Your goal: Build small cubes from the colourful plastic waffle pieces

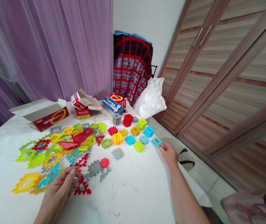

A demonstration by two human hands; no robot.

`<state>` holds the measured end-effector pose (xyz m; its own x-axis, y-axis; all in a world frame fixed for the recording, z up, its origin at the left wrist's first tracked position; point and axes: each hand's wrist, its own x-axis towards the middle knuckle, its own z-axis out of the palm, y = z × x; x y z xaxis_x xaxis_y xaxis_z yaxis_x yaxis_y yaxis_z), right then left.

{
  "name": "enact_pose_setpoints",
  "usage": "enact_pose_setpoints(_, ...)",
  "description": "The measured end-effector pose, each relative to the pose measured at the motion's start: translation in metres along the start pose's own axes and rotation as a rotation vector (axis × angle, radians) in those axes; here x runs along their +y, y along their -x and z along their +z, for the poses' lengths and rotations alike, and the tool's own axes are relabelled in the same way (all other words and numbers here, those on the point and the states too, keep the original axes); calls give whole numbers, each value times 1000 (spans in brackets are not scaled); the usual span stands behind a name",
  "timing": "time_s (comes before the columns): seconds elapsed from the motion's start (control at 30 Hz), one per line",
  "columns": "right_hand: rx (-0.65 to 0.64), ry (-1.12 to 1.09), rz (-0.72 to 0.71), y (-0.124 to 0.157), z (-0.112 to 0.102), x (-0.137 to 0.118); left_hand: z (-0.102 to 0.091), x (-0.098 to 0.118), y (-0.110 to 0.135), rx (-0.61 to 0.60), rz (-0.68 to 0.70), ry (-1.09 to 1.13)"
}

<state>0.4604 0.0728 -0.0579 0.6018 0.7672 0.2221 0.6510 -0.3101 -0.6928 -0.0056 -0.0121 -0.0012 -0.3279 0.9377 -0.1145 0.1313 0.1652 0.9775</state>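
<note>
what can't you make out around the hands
head view:
- right hand covers near edge of teal piece; gripped or touched, unclear
- left hand hides what lies under it
- blue box: print too small to read
- pink cloth cut off at bottom-right edge

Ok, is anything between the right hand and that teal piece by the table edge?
Nothing visible: the fingertips of the right hand are at the teal piece. The lime block sits clear, further left.
</note>
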Motion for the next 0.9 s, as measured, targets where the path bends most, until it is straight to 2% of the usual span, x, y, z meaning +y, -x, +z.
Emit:
enact_pose_setpoints(0.3, -6, 35, -17, -2, 3, 4, -1, -9, -4, -15, -15, 36)
enact_pose_setpoints(0.9, -15, 41, -15, 1, 1, -2, 3, 3, 0, 0, -17, 31)
